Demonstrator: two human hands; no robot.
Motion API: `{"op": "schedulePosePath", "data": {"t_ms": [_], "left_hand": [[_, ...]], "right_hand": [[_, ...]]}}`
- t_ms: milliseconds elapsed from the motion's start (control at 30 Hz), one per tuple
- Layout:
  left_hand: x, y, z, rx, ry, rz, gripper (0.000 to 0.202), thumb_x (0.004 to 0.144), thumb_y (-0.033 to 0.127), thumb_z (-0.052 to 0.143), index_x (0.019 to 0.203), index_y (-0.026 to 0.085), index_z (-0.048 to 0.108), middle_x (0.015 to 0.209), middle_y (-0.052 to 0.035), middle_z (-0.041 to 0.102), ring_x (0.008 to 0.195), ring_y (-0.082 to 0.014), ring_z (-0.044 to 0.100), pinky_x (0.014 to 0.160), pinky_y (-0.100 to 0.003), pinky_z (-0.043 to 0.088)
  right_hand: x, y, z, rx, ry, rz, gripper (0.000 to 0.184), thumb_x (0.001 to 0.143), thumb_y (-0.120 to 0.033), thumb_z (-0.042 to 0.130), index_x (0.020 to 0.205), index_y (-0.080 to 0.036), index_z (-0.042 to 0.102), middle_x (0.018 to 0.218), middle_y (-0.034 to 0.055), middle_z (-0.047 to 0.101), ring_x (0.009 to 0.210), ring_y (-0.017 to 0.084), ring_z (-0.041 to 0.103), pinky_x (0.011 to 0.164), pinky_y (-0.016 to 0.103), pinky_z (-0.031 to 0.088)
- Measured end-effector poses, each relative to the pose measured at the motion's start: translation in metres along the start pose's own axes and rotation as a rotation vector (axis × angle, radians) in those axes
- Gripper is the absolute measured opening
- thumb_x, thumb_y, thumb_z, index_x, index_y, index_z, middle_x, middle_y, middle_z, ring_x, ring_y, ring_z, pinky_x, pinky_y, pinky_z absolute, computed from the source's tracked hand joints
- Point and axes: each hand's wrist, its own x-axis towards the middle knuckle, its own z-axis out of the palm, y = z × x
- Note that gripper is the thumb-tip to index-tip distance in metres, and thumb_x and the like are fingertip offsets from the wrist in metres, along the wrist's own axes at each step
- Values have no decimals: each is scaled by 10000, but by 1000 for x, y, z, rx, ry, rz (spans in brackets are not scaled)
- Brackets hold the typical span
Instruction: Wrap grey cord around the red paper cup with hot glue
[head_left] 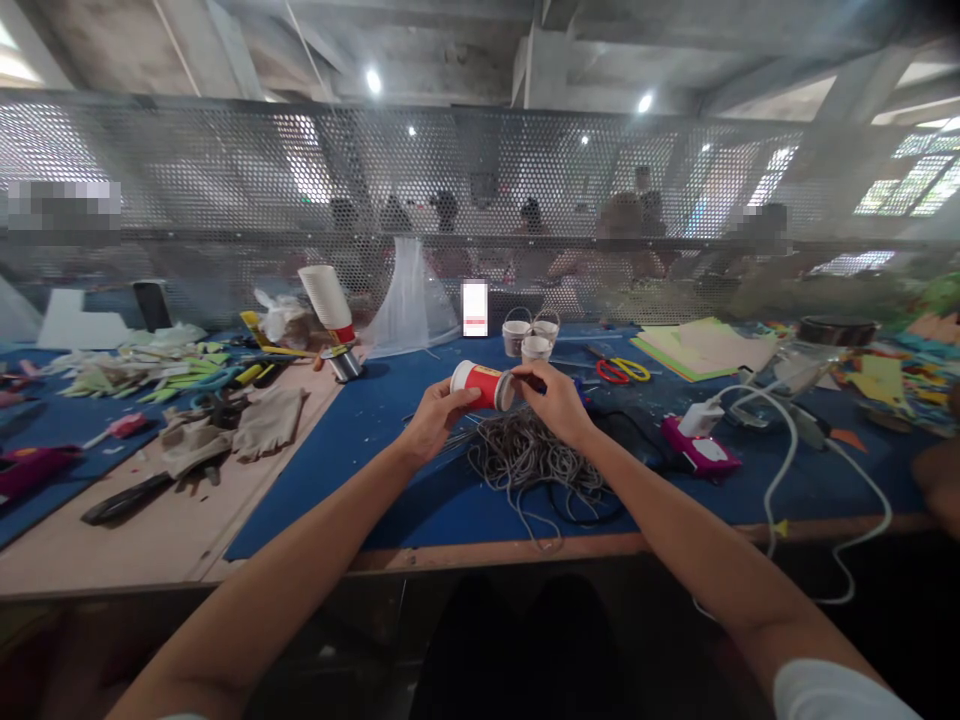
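A red and white paper cup (484, 386) lies tilted on its side in the air, its mouth toward the left. My left hand (441, 412) is wrapped round it near the mouth, thumb along the red band. At the cup's greyish base, the fingers of my right hand (553, 397) are pinched together; what they hold is too small to make out. Beneath both hands, a tangled heap of grey cord (536, 455) rests on the blue mat (322, 480). Small cups with looped handles (517, 336) stand just beyond.
Red and yellow-handled scissors (622, 370) and coloured sheets (701, 348) lie at right, near a magenta device (701, 450) with white cables. A stack of paper cups (325, 295) leans at left, beyond cloth gloves (268, 422). A perforated metal screen (465, 170) rises behind; people sit beyond it.
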Motion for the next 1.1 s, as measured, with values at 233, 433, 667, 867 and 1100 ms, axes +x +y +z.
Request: {"op": "schedulePosePath", "data": {"t_ms": [233, 433, 667, 867, 1100], "left_hand": [[0, 3, 1, 25, 21, -39, 288, 697, 290, 826, 923, 123, 764, 871, -57, 748, 761, -151, 645, 767, -264, 495], [-2, 2, 1, 58, -4, -58, 321, 675, 274, 857, 929, 101, 762, 896, -81, 762, 777, -158, 671, 835, -288, 507], [-2, 4, 0, 63, -13, -67, 301, 669, 259, 846, 913, 102, 763, 872, -84, 760, 754, -165, 673, 804, -293, 520], [-2, 3, 0, 81, -30, -53, 288, 662, 239, 843, 907, 109, 767, 874, -92, 758, 765, -182, 677, 805, -307, 519], [-1, 2, -1, 125, -25, -6, 290, 663, 246, 848, 910, 115, 772, 873, -82, 758, 768, -182, 674, 810, -309, 511]], "right_hand": [[-5, -10, -3, -169, -1, -164, 219, 987, -259, 511, 1108, -258, 694, 1026, 64, 689, 983, 215, 654, 888, 359, 525], [-6, -8, -3, -166, -11, -121, 240, 970, -254, 546, 1184, -255, 656, 1095, 60, 691, 933, 202, 673, 875, 354, 536], [-6, -8, -3, -146, -17, -151, 178, 978, -274, 542, 1076, -244, 687, 1045, 64, 688, 984, 215, 658, 884, 351, 522], [-6, -11, -4, -159, -18, -124, 208, 985, -288, 534, 1142, -269, 669, 1082, 60, 703, 1011, 224, 664, 923, 380, 523], [-6, -9, -4, -156, -18, -97, 187, 976, -288, 548, 1104, -250, 679, 1098, 68, 699, 989, 219, 663, 886, 357, 527]]}}
